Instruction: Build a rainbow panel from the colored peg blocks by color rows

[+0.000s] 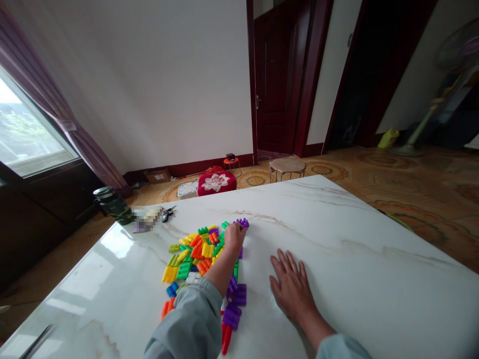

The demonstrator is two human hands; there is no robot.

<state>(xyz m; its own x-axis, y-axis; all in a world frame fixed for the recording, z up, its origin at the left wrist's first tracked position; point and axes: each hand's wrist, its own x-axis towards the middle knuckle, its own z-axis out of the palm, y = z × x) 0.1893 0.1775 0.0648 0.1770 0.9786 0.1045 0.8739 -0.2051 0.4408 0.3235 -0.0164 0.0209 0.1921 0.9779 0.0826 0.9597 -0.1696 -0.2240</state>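
Note:
My left hand (pixel 234 238) reaches over the far right side of a loose heap of plastic building blocks. Its fingers are closed on a purple building block (pixel 243 222). Around it lie green, yellow and orange blocks (pixel 196 249), several of them ridged. Nearer to me, more purple blocks (pixel 237 294) and a red piece (pixel 226 339) show beside my forearm, which hides part of the heap. My right hand (pixel 292 286) rests flat on the white marble-patterned table (pixel 355 279), to the right of the blocks, with its fingers spread and nothing in it.
A camouflage flask (pixel 114 204) stands at the table's far left corner, with black-handled scissors (pixel 168 214) and a blurred-out item near it. A pointed metal tool (pixel 35 343) lies at the near left edge. Beyond the table are a stool (pixel 287 166) and a red cloth-covered seat (pixel 217 183).

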